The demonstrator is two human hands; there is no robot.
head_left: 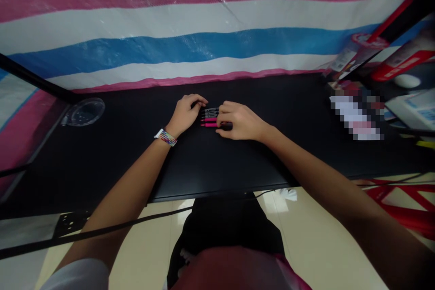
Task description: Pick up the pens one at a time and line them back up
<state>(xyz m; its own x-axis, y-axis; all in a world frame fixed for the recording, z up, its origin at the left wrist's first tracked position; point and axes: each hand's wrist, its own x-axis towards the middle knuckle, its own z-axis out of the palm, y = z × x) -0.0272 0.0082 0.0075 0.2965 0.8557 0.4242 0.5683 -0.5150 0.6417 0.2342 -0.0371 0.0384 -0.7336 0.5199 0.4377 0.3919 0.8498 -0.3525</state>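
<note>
Several pens lie side by side on the black table [136, 163], their tips toward the left. The far ones are grey and black pens [210, 112]; the near ones are pink pens [208, 124]. Over their right ends, my right hand [241, 120] is closed, fingers curled and thumb on the near side, hiding part of the barrels. My left hand [185, 112] rests at the pens' left ends, fingers stretched out and thumb apart, holding nothing that I can see. A patterned wristwatch band [167, 137] circles my left wrist.
A clear round plastic lid or dish [85, 112] lies at the table's left end. On the right are a clear tub with a red rim [353, 54], a red-labelled container [404, 61], a white box [416, 108] and a pixelated patch. A striped sheet [204, 45] hangs behind.
</note>
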